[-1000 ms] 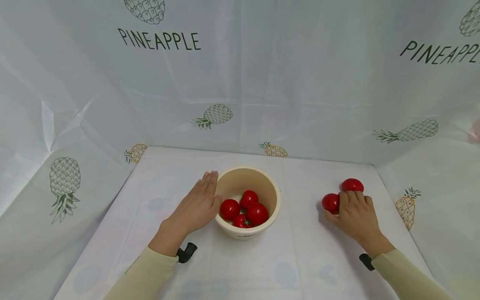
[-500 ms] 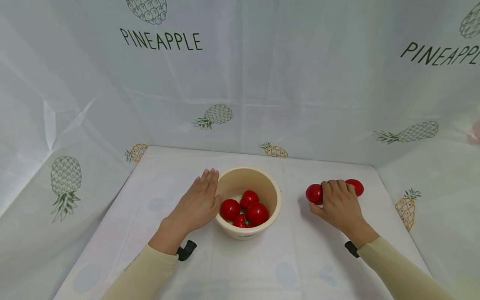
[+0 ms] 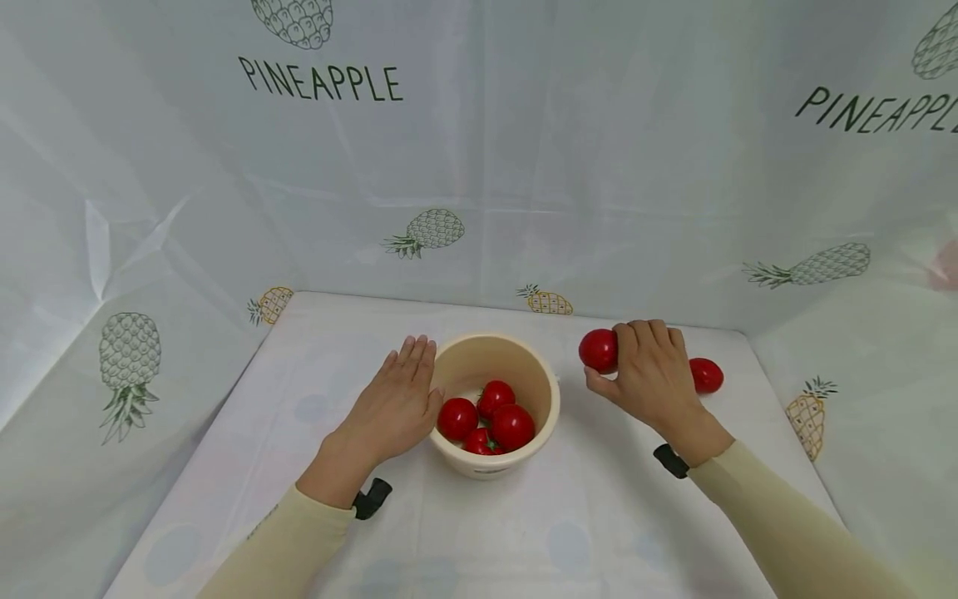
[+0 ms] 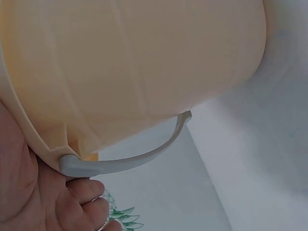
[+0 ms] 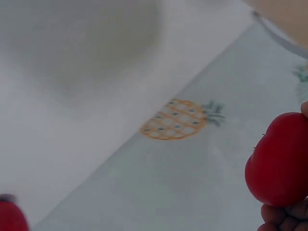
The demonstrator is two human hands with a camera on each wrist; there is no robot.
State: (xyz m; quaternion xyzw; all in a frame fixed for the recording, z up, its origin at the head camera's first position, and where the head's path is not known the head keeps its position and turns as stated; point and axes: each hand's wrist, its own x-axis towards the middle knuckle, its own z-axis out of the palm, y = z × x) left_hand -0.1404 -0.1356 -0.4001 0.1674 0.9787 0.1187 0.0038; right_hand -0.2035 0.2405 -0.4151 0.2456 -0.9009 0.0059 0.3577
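Observation:
A cream bucket (image 3: 555, 408) with several red tomatoes (image 3: 513, 428) inside stands mid-table. My left hand (image 3: 395, 409) lies with straight fingers against the bucket's left rim. In the left wrist view, the palm side meets the rim beside the grey handle (image 4: 115, 166). My right hand (image 3: 649, 374) grips a tomato (image 3: 598, 350) above the table, to the right of the bucket. The right wrist view shows this held tomato (image 5: 281, 163) with fingertips beneath it. Another tomato (image 3: 706, 376) lies on the table behind the right hand, partly covered by it.
A white cloth with faint spots covers the table (image 3: 509, 541). Pale sheeting (image 3: 629, 183) printed with pineapples rises along the back and both sides. Black straps (image 3: 671, 460) sit at the wrists.
My right hand has picked up a tomato from the right side and carried it up and left toward the bucket. The left hand and bucket have stayed in place.

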